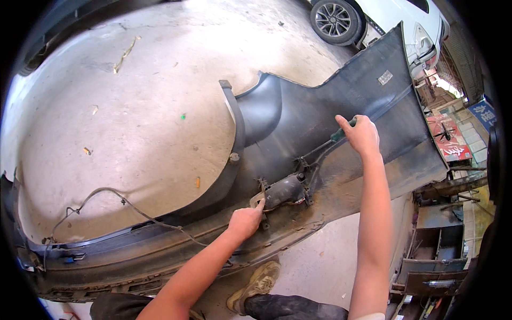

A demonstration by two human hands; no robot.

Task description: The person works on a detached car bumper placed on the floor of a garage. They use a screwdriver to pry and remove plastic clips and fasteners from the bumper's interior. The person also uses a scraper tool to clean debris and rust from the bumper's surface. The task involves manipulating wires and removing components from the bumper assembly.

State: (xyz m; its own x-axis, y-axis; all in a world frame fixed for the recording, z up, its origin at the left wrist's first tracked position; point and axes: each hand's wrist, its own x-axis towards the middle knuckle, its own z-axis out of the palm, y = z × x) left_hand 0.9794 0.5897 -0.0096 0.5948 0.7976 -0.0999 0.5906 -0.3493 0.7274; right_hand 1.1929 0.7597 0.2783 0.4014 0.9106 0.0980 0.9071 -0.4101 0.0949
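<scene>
A large dark bumper lies with its inner side up, dusty and brown along the lower edge. A black fog lamp is fixed to it near the middle. My left hand is closed at the lamp's left end, its index finger stretched along the light bracket. My right hand grips a screwdriver by its dark green handle, thumb extended. The shaft slants down-left toward a mount at the lamp's upper edge; whether the tip touches is too small to tell.
A thin cable loops along the bumper's left part. My shoe stands just below the near edge. A white car with a spoked wheel stands far right. Cluttered shelves line the right side. Scraps dot the concrete floor.
</scene>
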